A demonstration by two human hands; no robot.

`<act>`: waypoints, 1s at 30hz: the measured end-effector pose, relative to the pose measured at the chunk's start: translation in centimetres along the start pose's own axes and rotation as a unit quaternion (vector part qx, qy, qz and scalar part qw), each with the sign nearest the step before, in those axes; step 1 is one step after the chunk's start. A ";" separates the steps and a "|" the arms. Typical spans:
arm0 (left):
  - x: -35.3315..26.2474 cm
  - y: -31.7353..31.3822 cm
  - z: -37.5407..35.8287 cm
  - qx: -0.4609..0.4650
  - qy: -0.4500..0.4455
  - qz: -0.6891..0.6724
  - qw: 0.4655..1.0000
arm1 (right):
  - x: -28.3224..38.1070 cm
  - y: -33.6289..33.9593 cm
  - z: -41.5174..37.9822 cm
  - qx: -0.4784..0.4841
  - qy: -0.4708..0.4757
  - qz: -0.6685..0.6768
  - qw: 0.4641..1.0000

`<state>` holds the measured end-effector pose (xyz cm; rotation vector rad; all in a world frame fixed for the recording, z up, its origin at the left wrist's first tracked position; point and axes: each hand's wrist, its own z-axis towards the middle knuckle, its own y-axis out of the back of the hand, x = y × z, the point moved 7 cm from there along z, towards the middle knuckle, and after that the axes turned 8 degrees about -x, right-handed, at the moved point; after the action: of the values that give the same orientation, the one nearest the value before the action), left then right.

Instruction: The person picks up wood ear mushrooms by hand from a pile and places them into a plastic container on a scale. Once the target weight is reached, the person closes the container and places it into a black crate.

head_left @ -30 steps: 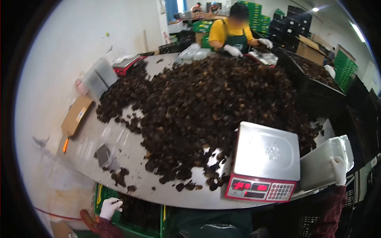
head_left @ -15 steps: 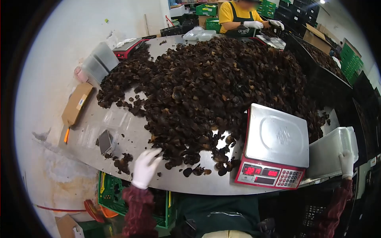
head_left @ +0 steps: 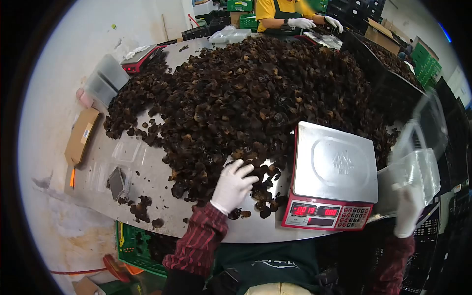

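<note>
My left hand (head_left: 235, 186), in a white glove, has its fingers spread over the front edge of a large heap of dark wood ear mushrooms (head_left: 255, 93). Nothing shows in its grasp. On the right, my gloved right hand (head_left: 409, 211) is smeared by motion and grips a clear plastic container (head_left: 427, 120), which is tilted upward and blurred. Behind that hand stands a stack of clear containers (head_left: 424, 172). Between my hands sits a red scale (head_left: 336, 162) with a bare metal plate; its display reads -0.019.
The heap covers most of the metal table (head_left: 162, 206). At left are a cardboard piece (head_left: 82, 135), clear lids and a small grey block (head_left: 117, 184). A green crate (head_left: 129, 246) is below the table edge. Across the table, a person in yellow (head_left: 290, 19) works beside black crates.
My left hand has moved right to the heap's front edge. My right hand has shifted left, and a clear container has come up from the stack with it. The view has shifted slightly.
</note>
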<state>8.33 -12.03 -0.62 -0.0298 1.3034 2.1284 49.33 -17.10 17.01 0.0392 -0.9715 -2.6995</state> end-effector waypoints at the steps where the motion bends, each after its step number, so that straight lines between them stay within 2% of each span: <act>1: -1.5 -0.1 -0.2 0.004 -0.034 0.001 0.999 | 2.4 -2.0 -0.6 0.050 0.080 -0.062 0.994; 3: -4.0 -0.9 -1.5 0.018 -0.058 0.029 0.998 | 4.8 -5.5 -2.1 0.050 0.088 0.022 0.995; 6: -6.8 -2.9 -4.0 0.081 -0.072 0.007 0.994 | 8.1 -9.4 -3.1 0.117 0.099 0.128 0.980; 8: -7.7 -3.2 -5.7 0.080 -0.066 -0.013 0.994 | 9.7 -10.6 -3.1 0.192 0.111 0.136 0.966; 9: -7.9 -3.2 -6.3 0.075 -0.050 -0.040 0.995 | 10.7 -10.4 -2.9 0.193 0.111 0.138 0.965; 11: -8.3 -2.1 -7.0 0.048 -0.046 -0.050 0.997 | 10.3 -8.7 -1.6 0.065 0.010 0.056 0.996; 13: -8.0 -1.3 -7.2 0.020 -0.043 -0.061 0.997 | 10.2 -7.7 -2.5 0.041 0.004 0.058 0.997; 15: -6.5 -0.4 -7.1 -0.045 0.006 -0.001 0.999 | 11.1 -6.4 -4.0 0.000 0.010 0.118 0.993; 16: -6.0 0.3 -6.7 -0.072 0.016 0.036 0.997 | 12.1 -6.9 -5.0 0.038 0.022 0.149 0.988; 17: -5.5 1.0 -5.6 -0.075 0.064 0.046 0.994 | 13.4 -8.3 -6.7 0.120 0.067 0.158 0.978; 18: -4.9 1.0 -5.0 -0.056 0.077 0.067 0.993 | 15.4 -9.4 -8.4 0.186 0.152 0.155 0.958; 19: -4.4 0.9 -4.7 -0.038 0.091 0.087 0.991 | 17.7 -11.0 -9.5 0.298 0.146 0.135 0.934; 20: -3.1 -0.1 -5.4 -0.027 0.072 0.060 0.995 | 19.8 -11.5 -11.1 0.316 0.180 0.218 0.906; 21: -2.8 0.9 -4.7 -0.069 0.079 0.029 0.994 | 22.0 -11.8 -12.3 0.364 0.219 0.267 0.865; 22: -2.4 1.7 -3.9 -0.107 0.078 0.005 0.991 | 23.6 -12.4 -14.2 0.372 0.249 0.315 0.837; 23: -2.0 2.5 -3.1 -0.145 0.079 -0.018 0.986 | 24.9 -13.0 -16.2 0.362 0.291 0.316 0.828; 27: 3.5 1.3 1.6 -0.134 0.115 0.044 0.983 | 27.6 -16.1 -19.6 0.281 0.274 0.369 0.843; 28: 4.8 0.4 2.8 -0.101 0.146 0.067 0.982 | 27.9 -16.5 -19.6 0.256 0.259 0.368 0.856; 30: 7.4 -2.9 4.0 -0.012 0.168 0.096 0.981 | 28.5 -16.8 -18.8 0.266 0.234 0.356 0.865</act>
<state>5.13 -4.17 -3.38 -0.2967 1.5245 2.3771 19.97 -23.85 -6.23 0.3513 -1.2229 -1.5920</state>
